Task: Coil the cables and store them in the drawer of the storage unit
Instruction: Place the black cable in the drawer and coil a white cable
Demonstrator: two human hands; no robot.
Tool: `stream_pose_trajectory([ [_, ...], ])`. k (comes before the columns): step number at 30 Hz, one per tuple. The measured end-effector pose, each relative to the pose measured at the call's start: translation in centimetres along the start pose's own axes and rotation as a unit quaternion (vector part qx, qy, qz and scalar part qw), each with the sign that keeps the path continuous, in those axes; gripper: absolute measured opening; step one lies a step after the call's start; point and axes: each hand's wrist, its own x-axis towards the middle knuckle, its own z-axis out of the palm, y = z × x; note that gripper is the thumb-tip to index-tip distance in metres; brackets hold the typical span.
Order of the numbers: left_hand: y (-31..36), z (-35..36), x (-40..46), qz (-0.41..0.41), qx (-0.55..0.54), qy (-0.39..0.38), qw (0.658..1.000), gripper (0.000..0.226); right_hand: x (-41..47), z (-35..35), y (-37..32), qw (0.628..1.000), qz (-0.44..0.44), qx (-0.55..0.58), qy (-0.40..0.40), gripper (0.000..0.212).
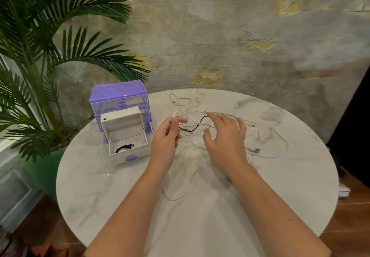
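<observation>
One black cable [124, 148] already lay in the open drawer [128, 146] near the storage unit [119, 96]. White cables [266, 152] remained tangled at table centre. The left hand [166, 136] pinched one white strand; the right hand [225, 136] hovered, fingers spread, holding nothing.

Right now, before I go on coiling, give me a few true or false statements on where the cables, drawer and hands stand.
1. The drawer is pulled out of the storage unit. True.
2. The drawer holds only white cables. False: one small black cable lies in it.
3. The left hand pinches a white cable in its fingers. True.
4. The right hand grips a finished coil. False: its fingers are spread above the loose tangle, and no coil shows.
5. All cables on the table are white. False: another black cable runs through the tangle.
</observation>
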Motion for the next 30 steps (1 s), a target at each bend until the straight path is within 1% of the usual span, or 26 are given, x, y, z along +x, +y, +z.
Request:
stream_pose_trajectory([
  [1,0.2,0.0,-0.1,-0.007,-0.017,-0.01,1.0,0.029,-0.1,0.3,-0.3,0.999,-0.007,0.037,-0.004,0.043],
  [3,0.5,0.0,-0.1,-0.029,-0.058,-0.023,0.998,0.03,-0.1,0.9,-0.4,0.996,0.001,0.086,-0.027,0.034],
  [5,0.8,-0.1,0.0,-0.07,-0.116,-0.019,0.991,0.034,0.1,1.1,-0.1,0.99,0.014,0.138,-0.034,0.024],
  [7,1.1,-0.5,0.3,-0.122,-0.183,-0.002,0.975,0.041,0.4,0.8,0.2,0.976,0.04,0.212,-0.018,0.02],
  [9,1.2,-1.2,0.8,-0.16,-0.272,0.01,0.949,0.043,0.7,0.3,0.3,0.967,0.062,0.247,0.01,0.017],
  [12,1.3,-2.2,1.2,-0.179,-0.398,0.018,0.899,0.033,0.9,-0.2,0.3,0.965,0.063,0.251,0.048,0.014],
  [14,1.4,-2.5,1.3,-0.183,-0.456,0.011,0.871,0.026,0.8,-0.2,0.1,0.967,0.045,0.245,0.05,0.013],
  [16,1.5,-2.5,1.5,-0.176,-0.496,0.001,0.85,0.027,0.6,-0.1,-0.2,0.97,0.028,0.239,0.035,0.009],
  [17,1.6,-2.5,1.6,-0.167,-0.495,0.0,0.852,0.029,0.6,-0.1,-0.4,0.97,0.024,0.242,0.025,0.008],
  [18,1.6,-2.5,1.7,-0.158,-0.481,0.004,0.862,0.031,0.5,-0.1,-0.6,0.968,0.022,0.248,0.016,0.007],
  [20,1.8,-2.3,1.6,-0.139,-0.426,0.009,0.894,0.032,0.4,-0.1,-0.8,0.966,0.018,0.258,0.004,0.006],
  [22,2.0,-2.1,1.5,-0.119,-0.364,0.0,0.924,0.033,0.2,-0.2,-1.1,0.964,0.005,0.267,-0.012,0.005],
  [25,1.9,-2.0,1.5,-0.09,-0.288,-0.025,0.953,0.04,-0.3,-0.2,-1.5,0.964,-0.036,0.262,-0.042,0.006],
  [28,1.6,-2.2,1.3,-0.063,-0.174,-0.027,0.982,0.048,-0.6,-0.3,-1.7,0.965,-0.083,0.245,-0.052,0.008],
  [30,1.0,-2.2,1.2,-0.045,-0.079,-0.019,0.996,0.041,-0.8,-0.5,-1.8,0.963,-0.098,0.247,-0.045,0.008],
])
